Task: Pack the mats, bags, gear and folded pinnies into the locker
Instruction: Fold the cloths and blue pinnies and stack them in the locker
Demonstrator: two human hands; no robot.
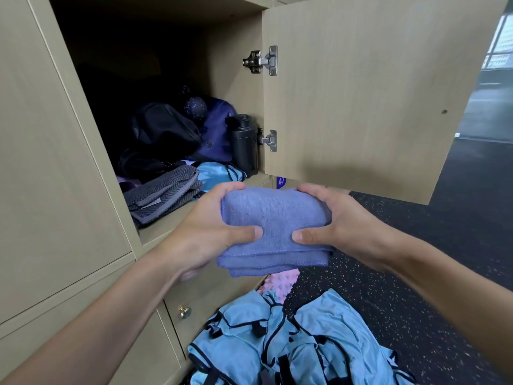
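A folded blue-violet towel (273, 229) is held in front of the open locker (177, 226), just below its shelf edge. My left hand (206, 232) grips its left end and my right hand (341, 222) grips its right end, thumbs on top. Inside the locker lie a folded grey towel (163, 193), a folded light blue pinny (215, 173), a black bag (163, 132), a dark blue bag (219, 129), a dotted ball (195, 107) and a black bottle (244, 143). A heap of unfolded light blue pinnies (291, 343) lies on the floor below.
The locker door (369, 93) stands open to the right on two metal hinges. A pink knobbly mat (280, 282) pokes out under the towel on the speckled black floor (416, 259). Shut locker doors, one with a brass knob (184, 311), fill the left side.
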